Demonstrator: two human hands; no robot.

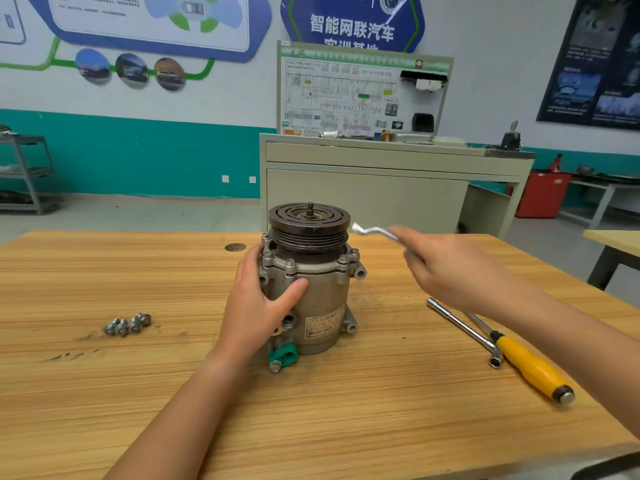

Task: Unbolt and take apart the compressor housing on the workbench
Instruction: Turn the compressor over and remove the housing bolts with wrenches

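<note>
While the left hand (258, 299) grips the upright compressor (308, 282), the right hand (446, 271) pinches a blurred metal tool (372, 232) at its two o'clock.

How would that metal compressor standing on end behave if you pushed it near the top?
Probably heavy: the compressor looks like solid cast metal with a thick pulley on top. It could tip rather than slide, since it stands tall on an uneven, lugged base; the left hand gripping its side suggests it needs steadying. It looks rigid, not fragile.
</note>
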